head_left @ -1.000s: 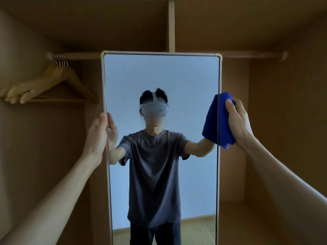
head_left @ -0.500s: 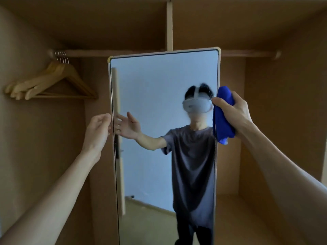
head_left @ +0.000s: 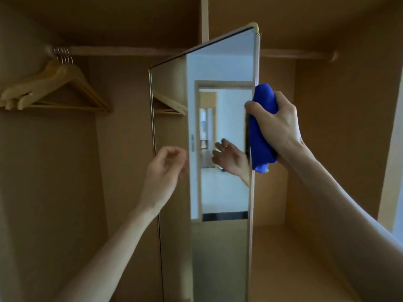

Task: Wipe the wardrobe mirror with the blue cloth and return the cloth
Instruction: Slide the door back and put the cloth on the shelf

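We look into an open wardrobe (head_left: 340,149) with brown panels. The tall mirror (head_left: 220,127) stands upright at centre, angled so that its right edge is nearest us and its left edge lies deeper inside. Our right hand (head_left: 281,127) is closed around the bunched blue cloth (head_left: 260,136), pressing it to the mirror's right edge at about mid-height; the thumb wraps over the glass side while the fingers curl behind the cloth, whose lower end pokes out below the hand. Our left hand (head_left: 164,168) hovers free in front of the mirror's left portion, empty, fingers loosely curled and not touching the frame; its reflection shows in the glass just left of the cloth. The mirror also reflects a doorway and a pale wall. At upper left, wooden hangers (head_left: 54,88) hang bunched on the rail (head_left: 135,51), which runs behind the mirror across the wardrobe.
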